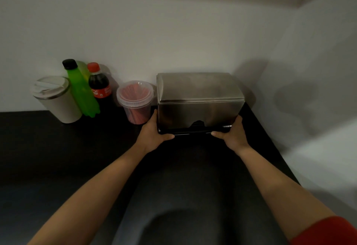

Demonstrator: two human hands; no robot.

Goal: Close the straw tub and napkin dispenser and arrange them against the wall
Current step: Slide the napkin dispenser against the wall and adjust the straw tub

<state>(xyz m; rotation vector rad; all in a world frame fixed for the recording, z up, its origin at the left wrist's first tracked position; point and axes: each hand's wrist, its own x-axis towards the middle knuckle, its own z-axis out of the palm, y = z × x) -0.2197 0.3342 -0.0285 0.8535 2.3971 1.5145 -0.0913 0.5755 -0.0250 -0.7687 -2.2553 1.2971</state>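
A steel napkin dispenser (200, 98) stands on the black counter (58, 148) with its back close to the white wall. Its front panel looks shut. My left hand (153, 131) grips its lower left corner and my right hand (230, 133) grips its lower right corner, thumbs along the front bottom edge. Just left of it, touching or nearly touching, stands a clear straw tub (136, 100) full of red straws, with a clear lid on top.
Further left against the wall stand a cola bottle (100, 86), a green drink bottle (82, 90) and a beige lidded tumbler (57, 99). The counter ends at a side wall on the right (309, 109). A red sleeve shows at the bottom right.
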